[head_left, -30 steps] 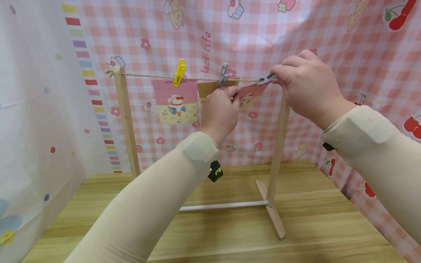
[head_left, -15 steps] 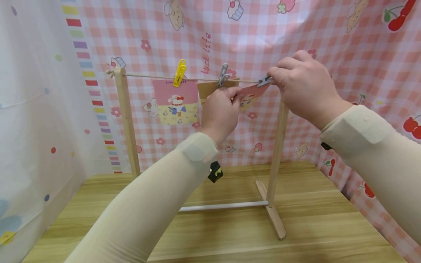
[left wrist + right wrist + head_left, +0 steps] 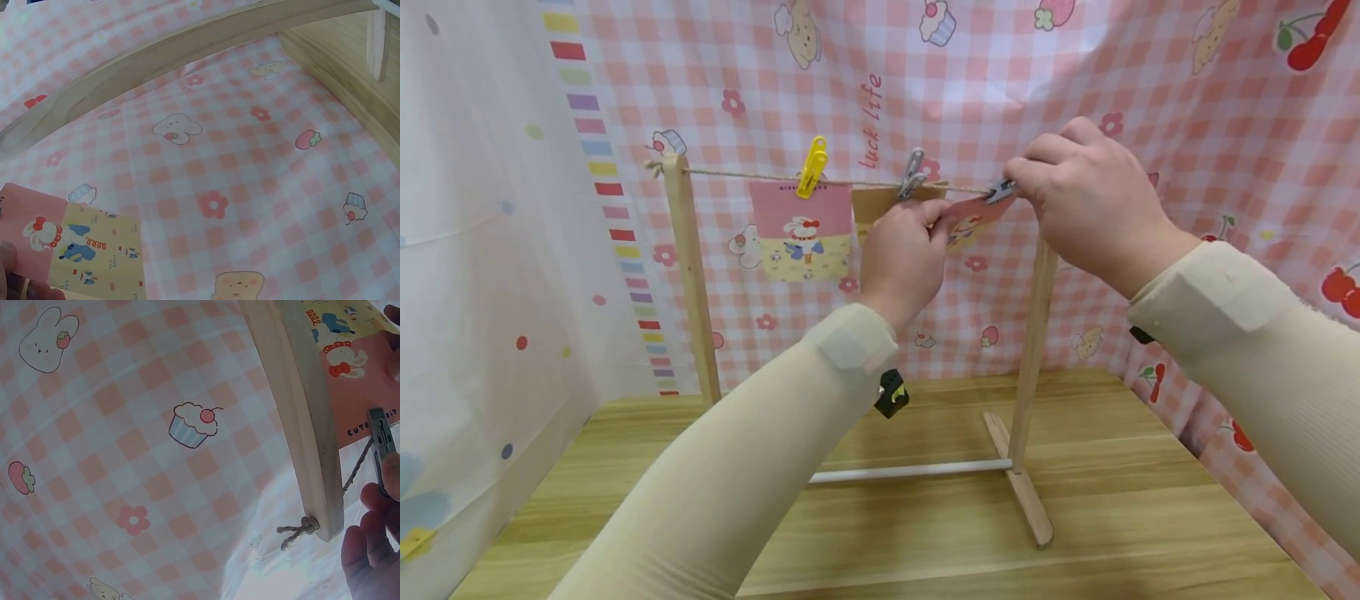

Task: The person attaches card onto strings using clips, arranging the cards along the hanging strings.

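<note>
My left hand (image 3: 904, 258) pinches the left edge of a pink and yellow rabbit card (image 3: 973, 218), which hangs tilted at the right end of the twine (image 3: 737, 174). With thumb and fingers my right hand (image 3: 1093, 200) grips a grey clothespin (image 3: 1000, 192). In the right wrist view that clothespin (image 3: 379, 440) lies over the card's printed top edge, close to the twine. The left wrist view shows the rabbit card (image 3: 94, 247) with fingertips at its pink end. A brown card (image 3: 867, 205), partly hidden behind my left hand, hangs from another grey clothespin (image 3: 912, 175).
Farther left, a yellow clothespin (image 3: 812, 171) holds another rabbit card (image 3: 801, 233) on the twine. Wooden posts (image 3: 688, 275) at both ends carry the twine, joined low down by a white rod (image 3: 910, 472). The stand rests on a wood-grain table (image 3: 1112, 517) before a checked cloth.
My right hand has shifted slightly left and down along with the grey clothespin. The left hand keeps its pinch on the card and has hardly moved.
</note>
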Action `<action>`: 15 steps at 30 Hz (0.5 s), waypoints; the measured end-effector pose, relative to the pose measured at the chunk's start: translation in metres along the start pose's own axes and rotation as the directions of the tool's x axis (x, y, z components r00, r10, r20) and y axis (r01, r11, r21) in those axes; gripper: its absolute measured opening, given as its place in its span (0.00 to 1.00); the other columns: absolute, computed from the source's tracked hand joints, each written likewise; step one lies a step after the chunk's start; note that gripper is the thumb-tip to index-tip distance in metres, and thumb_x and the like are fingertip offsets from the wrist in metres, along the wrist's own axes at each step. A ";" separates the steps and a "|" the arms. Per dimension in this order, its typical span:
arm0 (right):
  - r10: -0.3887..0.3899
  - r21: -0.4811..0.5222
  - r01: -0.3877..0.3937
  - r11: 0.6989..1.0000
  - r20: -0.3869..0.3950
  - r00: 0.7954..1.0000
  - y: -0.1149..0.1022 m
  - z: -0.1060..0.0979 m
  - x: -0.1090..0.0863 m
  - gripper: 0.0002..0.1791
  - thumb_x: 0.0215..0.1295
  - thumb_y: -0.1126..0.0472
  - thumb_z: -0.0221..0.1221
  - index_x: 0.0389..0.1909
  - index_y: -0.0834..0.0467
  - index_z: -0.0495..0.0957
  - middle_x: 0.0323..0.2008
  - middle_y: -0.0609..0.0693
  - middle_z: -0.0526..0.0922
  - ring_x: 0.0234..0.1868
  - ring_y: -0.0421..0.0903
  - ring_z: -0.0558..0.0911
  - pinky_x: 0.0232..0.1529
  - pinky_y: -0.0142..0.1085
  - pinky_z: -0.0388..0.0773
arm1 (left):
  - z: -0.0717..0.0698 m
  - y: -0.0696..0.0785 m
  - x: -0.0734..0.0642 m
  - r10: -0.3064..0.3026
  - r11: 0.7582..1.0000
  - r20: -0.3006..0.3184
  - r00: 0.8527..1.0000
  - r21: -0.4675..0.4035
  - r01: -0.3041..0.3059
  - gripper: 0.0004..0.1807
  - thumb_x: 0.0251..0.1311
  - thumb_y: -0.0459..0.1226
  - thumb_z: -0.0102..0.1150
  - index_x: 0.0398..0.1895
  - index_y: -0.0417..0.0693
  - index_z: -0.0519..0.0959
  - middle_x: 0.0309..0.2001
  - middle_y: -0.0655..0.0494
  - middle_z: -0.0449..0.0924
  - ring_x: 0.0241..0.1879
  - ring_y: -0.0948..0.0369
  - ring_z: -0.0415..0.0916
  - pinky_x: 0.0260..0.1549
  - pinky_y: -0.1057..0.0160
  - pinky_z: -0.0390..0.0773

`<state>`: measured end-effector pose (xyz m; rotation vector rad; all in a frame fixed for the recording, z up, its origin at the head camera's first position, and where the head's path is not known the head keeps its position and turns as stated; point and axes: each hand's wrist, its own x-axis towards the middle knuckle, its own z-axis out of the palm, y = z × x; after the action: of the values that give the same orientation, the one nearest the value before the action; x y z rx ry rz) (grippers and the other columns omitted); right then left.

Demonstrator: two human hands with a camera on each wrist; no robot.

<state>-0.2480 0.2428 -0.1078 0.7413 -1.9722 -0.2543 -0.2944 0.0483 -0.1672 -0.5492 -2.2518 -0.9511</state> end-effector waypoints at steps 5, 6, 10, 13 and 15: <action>-0.006 0.022 0.006 1.000 -0.003 1.000 0.001 0.001 0.000 0.07 0.72 0.67 0.63 0.47 0.64 0.86 0.45 0.62 0.87 0.46 0.64 0.79 0.49 0.56 0.80 | 0.000 0.000 0.000 -0.003 1.000 0.002 1.000 -0.003 0.003 0.16 0.79 0.49 0.55 0.57 0.59 0.87 0.52 0.61 0.88 0.43 0.64 0.78 0.42 0.65 0.79; -0.007 0.026 0.007 1.000 -0.005 1.000 0.001 0.001 0.000 0.07 0.71 0.67 0.63 0.47 0.64 0.86 0.45 0.62 0.87 0.46 0.64 0.79 0.49 0.56 0.80 | 0.000 0.000 0.000 -0.002 1.000 0.003 1.000 -0.001 0.002 0.16 0.79 0.49 0.55 0.57 0.59 0.87 0.52 0.61 0.88 0.43 0.64 0.79 0.42 0.65 0.79; -0.016 0.038 0.017 0.999 -0.009 1.000 0.002 0.001 0.000 0.07 0.71 0.68 0.63 0.47 0.64 0.85 0.46 0.63 0.87 0.46 0.65 0.79 0.49 0.57 0.80 | 0.000 0.000 -0.001 0.008 1.000 0.002 1.000 0.007 -0.008 0.16 0.79 0.49 0.55 0.56 0.59 0.88 0.51 0.60 0.88 0.42 0.64 0.79 0.42 0.64 0.79; -0.019 0.046 0.019 0.999 -0.004 1.000 0.002 0.001 -0.001 0.07 0.72 0.67 0.62 0.47 0.64 0.84 0.46 0.63 0.87 0.46 0.65 0.79 0.49 0.57 0.80 | 0.000 0.000 -0.001 0.012 1.000 0.001 1.000 0.010 -0.012 0.16 0.79 0.49 0.55 0.56 0.58 0.88 0.51 0.61 0.88 0.42 0.64 0.78 0.42 0.64 0.78; -0.014 0.050 0.014 0.999 0.005 1.000 0.002 0.001 -0.001 0.07 0.73 0.67 0.62 0.48 0.64 0.83 0.46 0.63 0.86 0.46 0.65 0.79 0.49 0.57 0.80 | 0.000 0.000 -0.001 0.010 1.000 0.001 1.000 0.012 -0.010 0.16 0.79 0.49 0.55 0.57 0.58 0.88 0.51 0.61 0.88 0.41 0.64 0.78 0.41 0.64 0.78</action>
<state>-0.2493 0.2451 -0.1079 0.7872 -1.9851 -0.2162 -0.2935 0.0486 -0.1681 -0.5556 -2.2521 -0.9324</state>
